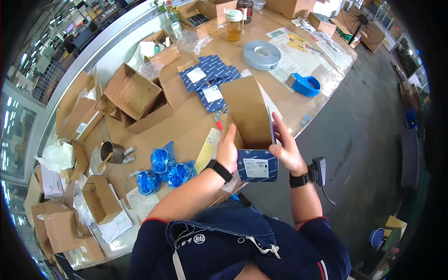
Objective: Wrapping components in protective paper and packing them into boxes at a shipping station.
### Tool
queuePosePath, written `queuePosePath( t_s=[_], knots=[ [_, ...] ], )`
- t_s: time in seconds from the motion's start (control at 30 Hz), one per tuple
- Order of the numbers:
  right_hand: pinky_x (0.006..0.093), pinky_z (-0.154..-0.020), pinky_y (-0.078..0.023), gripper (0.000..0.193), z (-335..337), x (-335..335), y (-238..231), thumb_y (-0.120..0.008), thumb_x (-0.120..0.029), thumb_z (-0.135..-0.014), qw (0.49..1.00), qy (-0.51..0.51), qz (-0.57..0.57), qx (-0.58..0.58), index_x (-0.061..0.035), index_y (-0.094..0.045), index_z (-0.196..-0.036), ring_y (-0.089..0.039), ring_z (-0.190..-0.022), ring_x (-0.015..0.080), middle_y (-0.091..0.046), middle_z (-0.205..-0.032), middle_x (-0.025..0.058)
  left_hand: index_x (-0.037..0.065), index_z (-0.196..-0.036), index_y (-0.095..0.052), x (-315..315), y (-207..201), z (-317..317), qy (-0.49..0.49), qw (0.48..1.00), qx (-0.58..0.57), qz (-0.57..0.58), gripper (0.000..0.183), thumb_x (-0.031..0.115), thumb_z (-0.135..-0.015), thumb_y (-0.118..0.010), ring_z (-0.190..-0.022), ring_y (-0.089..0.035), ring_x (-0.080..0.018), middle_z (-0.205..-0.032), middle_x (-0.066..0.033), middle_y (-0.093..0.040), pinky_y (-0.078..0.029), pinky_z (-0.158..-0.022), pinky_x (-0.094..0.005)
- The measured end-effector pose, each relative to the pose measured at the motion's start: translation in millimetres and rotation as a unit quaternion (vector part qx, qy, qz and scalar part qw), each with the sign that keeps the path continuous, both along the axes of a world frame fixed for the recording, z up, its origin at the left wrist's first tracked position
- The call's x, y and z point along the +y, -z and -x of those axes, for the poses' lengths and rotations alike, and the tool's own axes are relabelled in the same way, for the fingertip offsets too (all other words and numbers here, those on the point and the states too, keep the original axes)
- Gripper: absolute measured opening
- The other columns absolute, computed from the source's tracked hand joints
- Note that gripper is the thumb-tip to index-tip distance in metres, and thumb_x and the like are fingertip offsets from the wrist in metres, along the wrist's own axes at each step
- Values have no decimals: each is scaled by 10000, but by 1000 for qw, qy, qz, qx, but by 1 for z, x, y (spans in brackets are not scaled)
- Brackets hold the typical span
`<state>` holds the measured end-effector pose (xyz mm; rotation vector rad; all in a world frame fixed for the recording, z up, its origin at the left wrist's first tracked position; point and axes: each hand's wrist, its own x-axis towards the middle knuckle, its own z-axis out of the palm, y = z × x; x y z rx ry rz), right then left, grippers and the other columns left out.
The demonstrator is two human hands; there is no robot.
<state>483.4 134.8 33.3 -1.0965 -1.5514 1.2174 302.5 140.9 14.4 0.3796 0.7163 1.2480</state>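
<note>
In front of me, at the table's near edge, an open cardboard box (257,167) with blue printed outside and plain brown inside stands between my hands. A white label is on its near face, and its tall flap rises away from me. My left hand (227,150) presses on its left side. On the right side my right hand (288,148) grips the wall, thumb toward the near face and fingers up along the edge. Just beyond the box lie a red-handled tool (219,122) and several flattened blue cartons (205,74). Left of my left wrist are three blue parts in clear plastic bags (163,161).
A grey tape roll (262,55) and a blue tape dispenser (305,85) lie farther right on the table. Brown boxes (133,91) crowd the left side, near a metal mug (112,152). A jar of amber liquid (234,25) stands at the back. A fan (361,19) is beyond.
</note>
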Motion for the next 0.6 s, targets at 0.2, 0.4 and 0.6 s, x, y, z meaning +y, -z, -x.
queuePosePath(
  t_s=[0.2, 0.4, 0.6],
  knots=[
    [320, -936, -343, 590, -2, 44, -15, -573, -252, -825, 996, 76, 7, -37, 47, -340, -1277, -437, -1117, 211, -462, -1219, 177, -48, -1355, -134, 31, -21, -15, 5, 906, 317, -279, 814, 411, -832, -557, -1274, -272, -277, -1354, -220, -282, -232, -1035, -354],
    [315, -855, -398, 363, -71, 141, 25, -456, -171, -882, 945, 294, -91, -113, 32, -465, -1183, -533, -970, 214, -562, -1083, 170, -112, -1224, -333, 130, 38, 57, -93, 877, 471, -8, 771, 360, -731, -692, -1028, -525, -244, -1147, -212, -508, -416, -880, -342],
    [356, -937, -350, 651, -88, 157, 53, -536, -259, -864, 916, 379, -44, -126, -13, -202, -1365, -478, -1063, 285, -467, -1194, 185, -85, -932, -540, 172, 93, 98, 29, 841, 510, 181, 412, 212, -705, -713, -679, -613, -232, -829, -157, -612, -508, -559, -327]
  ],
)
